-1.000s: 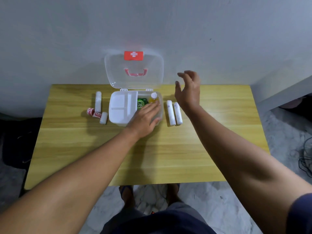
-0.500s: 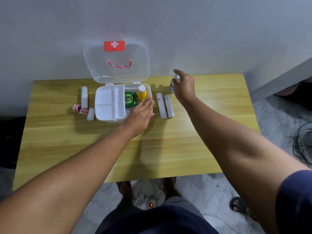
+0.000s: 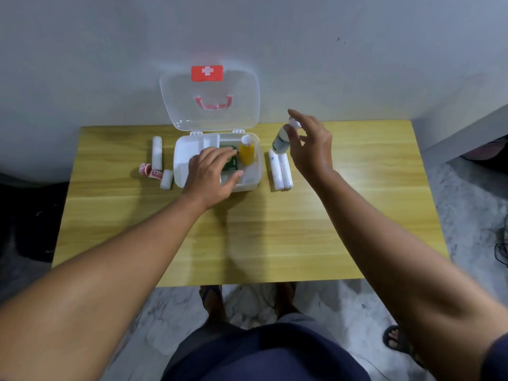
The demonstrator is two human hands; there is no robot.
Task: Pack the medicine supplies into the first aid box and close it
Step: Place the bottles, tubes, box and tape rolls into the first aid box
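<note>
First aid box (image 3: pixel 248 185): set open on the wooden table (image 3: pixel 247 237) near the wall; its clear lid (image 3: pixel 210 99), with a red cross label and a red handle, is stood upright at the back.
Box contents: a yellow bottle (image 3: pixel 246 153) with a white cap is laid in the right section beside a green packet (image 3: pixel 230 163); a white divided tray (image 3: pixel 189 151) is seated in the left section.
Left hand (image 3: pixel 211 177): laid palm-down over the box, fingers spread loosely and resting on the green packet; nothing is seen to be gripped.
Right hand (image 3: pixel 310 144): raised right of the box, a clear bottle (image 3: pixel 281 140) with a white cap pinched between thumb and fingertips, tilted above the table.
Right of box: two white gauze rolls (image 3: pixel 281 171) are laid side by side, touching.
Left of box: a long white roll (image 3: pixel 157 152), a short white roll (image 3: pixel 166 179) and red-and-white tape (image 3: pixel 149 171) are grouped together.
</note>
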